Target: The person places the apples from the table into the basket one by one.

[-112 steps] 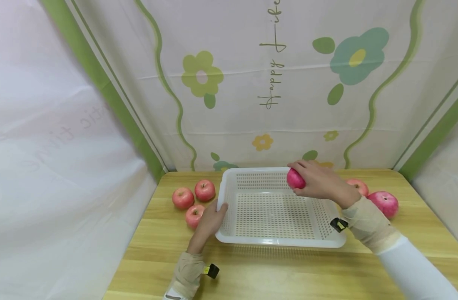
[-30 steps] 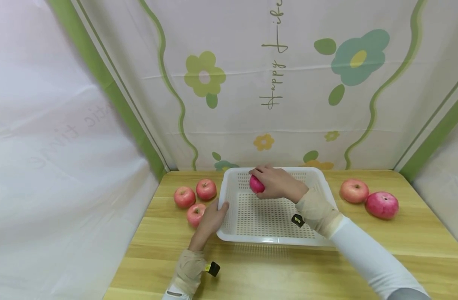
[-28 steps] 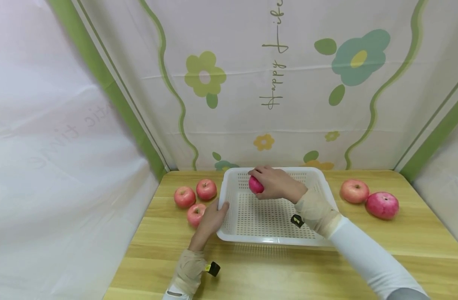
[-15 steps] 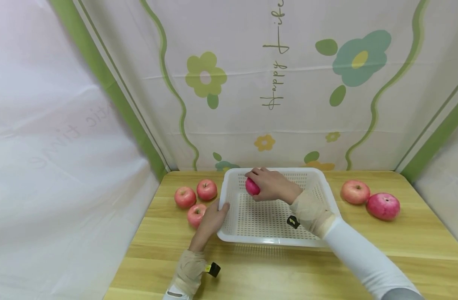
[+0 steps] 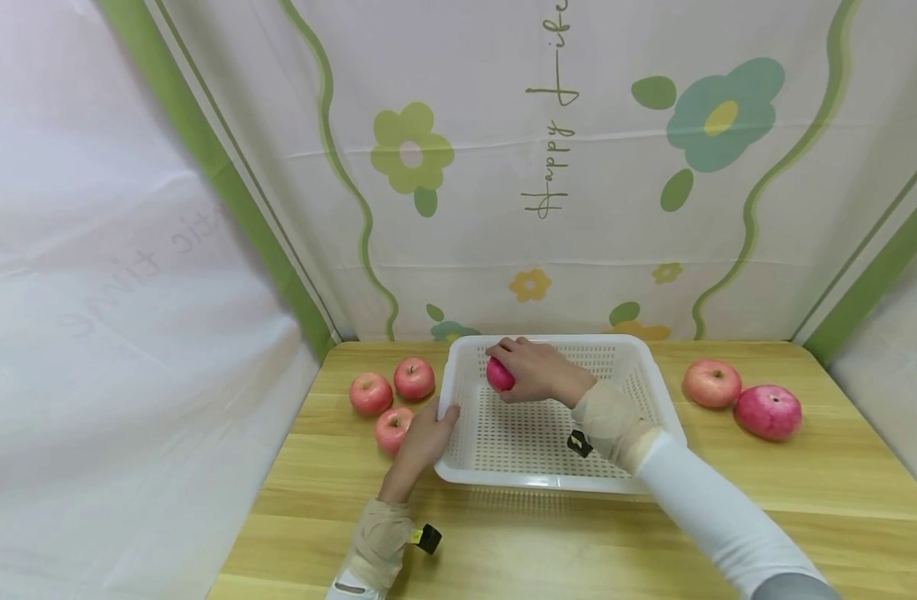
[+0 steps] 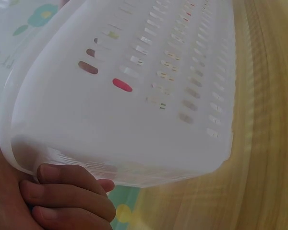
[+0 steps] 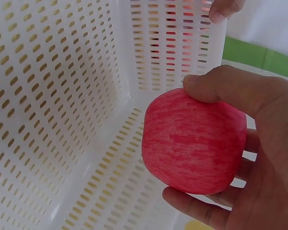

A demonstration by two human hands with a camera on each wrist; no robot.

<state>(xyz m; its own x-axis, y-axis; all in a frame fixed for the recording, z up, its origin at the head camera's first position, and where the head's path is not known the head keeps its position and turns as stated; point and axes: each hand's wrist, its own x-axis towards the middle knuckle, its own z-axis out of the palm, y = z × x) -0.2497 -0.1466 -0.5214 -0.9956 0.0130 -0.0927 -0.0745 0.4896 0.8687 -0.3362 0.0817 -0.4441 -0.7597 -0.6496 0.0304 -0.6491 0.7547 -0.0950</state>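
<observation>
Change: right hand [image 5: 537, 372] has carried the red apple [image 5: 499, 375] from over the basket's right side across to its far left part, and a little lower; over the last half second it has barely shifted.
Meaning: apple now sits well inside the white basket [image 5: 556, 482], near the back-left corner; it looks close to being set down, though I cannot tell whether it touches the perforated floor yet.
Right hand: thumb [image 7: 216, 88] curled over the top of the apple [image 7: 194, 141], fingers wrapped beneath it, a full firm hold with the palm [image 7: 269, 191] behind the fruit.
Left hand: left hand [image 5: 421, 437] grips the basket's near-left corner rim; in the wrist view its fingers [image 6: 72, 191] curl under the rim [image 6: 19, 153] of the basket, just as it did a few seconds back.
Basket: rests on the wooden table [image 5: 503, 542], holding nothing but the apple in the hand.
Other fruit: three apples [image 5: 391, 396] lie clustered to the left of the basket, one just beside the left hand; two apples [image 5: 739, 398] lie on the right, well apart from either hand, unmoved throughout.
</observation>
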